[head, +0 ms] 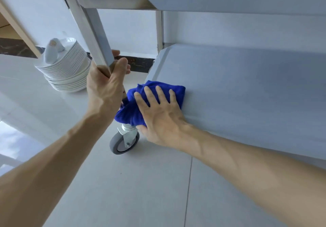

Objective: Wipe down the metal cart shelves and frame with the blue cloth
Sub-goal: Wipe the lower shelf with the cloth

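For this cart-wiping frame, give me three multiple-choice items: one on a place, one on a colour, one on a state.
1. Where does the cloth lie?
A. bottom shelf corner
B. floor
C. on the plates

2. What colour is the cloth?
A. yellow
B. blue
C. white

3. What is the left hand doing?
A. hanging free
B. holding a plate
C. gripping the cart leg

Key: 1 A, the right hand presses it flat on the bottom shelf above the wheel; 2 B, plainly blue; 3 C, fingers wrap the leg.

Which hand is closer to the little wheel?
The right hand: it presses the blue cloth on the shelf corner just above the wheel. The left hand grips the cart leg higher up.
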Available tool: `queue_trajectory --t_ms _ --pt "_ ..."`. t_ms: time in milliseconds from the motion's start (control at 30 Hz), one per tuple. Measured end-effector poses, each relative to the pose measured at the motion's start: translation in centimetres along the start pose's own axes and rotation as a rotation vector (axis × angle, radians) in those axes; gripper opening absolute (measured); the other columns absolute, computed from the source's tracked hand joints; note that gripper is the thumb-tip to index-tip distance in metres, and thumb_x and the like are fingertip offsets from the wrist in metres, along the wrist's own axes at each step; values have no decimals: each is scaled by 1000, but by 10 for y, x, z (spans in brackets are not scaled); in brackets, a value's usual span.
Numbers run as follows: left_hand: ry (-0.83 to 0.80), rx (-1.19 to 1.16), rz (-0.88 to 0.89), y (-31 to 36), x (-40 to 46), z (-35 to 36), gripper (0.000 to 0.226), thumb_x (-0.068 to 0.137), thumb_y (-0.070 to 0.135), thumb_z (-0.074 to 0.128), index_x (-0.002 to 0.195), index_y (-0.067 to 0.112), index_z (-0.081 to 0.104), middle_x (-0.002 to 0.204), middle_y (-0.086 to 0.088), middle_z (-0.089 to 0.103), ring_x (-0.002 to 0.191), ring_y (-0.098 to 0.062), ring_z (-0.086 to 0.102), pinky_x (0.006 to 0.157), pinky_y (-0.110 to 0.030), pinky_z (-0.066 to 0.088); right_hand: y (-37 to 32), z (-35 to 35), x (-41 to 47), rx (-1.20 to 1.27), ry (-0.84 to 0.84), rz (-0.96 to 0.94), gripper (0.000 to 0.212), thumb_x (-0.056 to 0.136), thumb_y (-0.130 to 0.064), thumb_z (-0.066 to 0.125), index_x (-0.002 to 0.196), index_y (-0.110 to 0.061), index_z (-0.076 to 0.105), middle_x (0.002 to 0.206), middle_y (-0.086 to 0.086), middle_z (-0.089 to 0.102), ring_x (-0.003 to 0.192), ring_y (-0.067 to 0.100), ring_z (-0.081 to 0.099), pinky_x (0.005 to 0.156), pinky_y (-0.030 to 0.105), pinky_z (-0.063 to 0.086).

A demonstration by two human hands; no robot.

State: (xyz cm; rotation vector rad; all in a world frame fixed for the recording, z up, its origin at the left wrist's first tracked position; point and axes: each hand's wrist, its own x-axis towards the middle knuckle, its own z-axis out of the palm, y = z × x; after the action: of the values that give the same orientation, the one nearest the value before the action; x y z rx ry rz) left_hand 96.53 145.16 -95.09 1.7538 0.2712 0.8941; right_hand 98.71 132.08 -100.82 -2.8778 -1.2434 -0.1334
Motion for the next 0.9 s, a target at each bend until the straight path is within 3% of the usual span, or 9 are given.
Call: queue_trajectory --t_ms 133,233,400,500,600,667,767,800,900 --pt "-61 -24 5 0 0 0 34 96 22 62 120 0 57 86 -13 71 80 -24 73 80 -38 59 42 -2 -39 -77 36 -69 82 93 -55 49 158 -23 10 165 13 16 149 40 19 116 63 18" --pt "-88 -16 -6 0 0 -3 28 94 23 61 110 0 61 86 -16 71 80 -29 73 81 -49 59 76 -5 -76 -93 47 -50 84 87 -52 60 157 -23 24 161 11 28 146 38 30 114 60 28" --pt "-136 -3 -47 2 2 -7 9 88 28 62 81 27 68 75 -3 72 79 -32 73 82 -57 57 131 -9 -134 -123 64 -29 84 77 -45 69 152 -21 39 156 10 39 141 35 41 111 58 36" --pt "-163 36 -72 4 4 -10 10 88 33 63 84 25 67 80 -8 73 80 -29 72 84 -52 58 155 -12 -161 -132 94 -3 86 75 -42 76 150 -19 42 155 10 41 141 34 41 110 58 38" --pt "-206 100 -101 6 6 -13 24 95 35 62 97 12 67 86 -9 74 81 -24 72 83 -42 59 146 -11 -161 -118 128 65 88 70 -39 80 147 -14 47 151 14 46 137 39 46 106 61 41" --pt "-229 152 -133 7 7 -15 35 96 38 60 107 5 65 91 -9 73 83 -17 70 79 -33 55 120 -12 -140 -99 102 120 90 72 -43 77 150 -14 42 153 16 42 138 43 43 107 63 37" --pt "-192 279 -164 8 7 -15 49 96 42 58 115 -3 57 86 4 64 67 8 60 63 -14 45 75 -10 -90 -86 6 97 87 89 -51 55 158 -22 10 165 13 12 149 40 16 116 62 17" --pt "-186 332 -163 10 5 -16 48 97 42 56 116 -2 55 84 8 58 65 9 58 59 -11 43 62 -8 -73 -76 -3 77 86 92 -50 51 158 -23 4 166 12 7 149 40 11 116 64 13" --pt "-262 512 -188 18 -6 -27 32 97 47 51 113 20 43 100 3 57 86 -15 57 73 -29 42 38 -7 -45 -65 -9 33 83 95 -51 47 158 -23 0 165 15 4 149 44 7 115 70 10"
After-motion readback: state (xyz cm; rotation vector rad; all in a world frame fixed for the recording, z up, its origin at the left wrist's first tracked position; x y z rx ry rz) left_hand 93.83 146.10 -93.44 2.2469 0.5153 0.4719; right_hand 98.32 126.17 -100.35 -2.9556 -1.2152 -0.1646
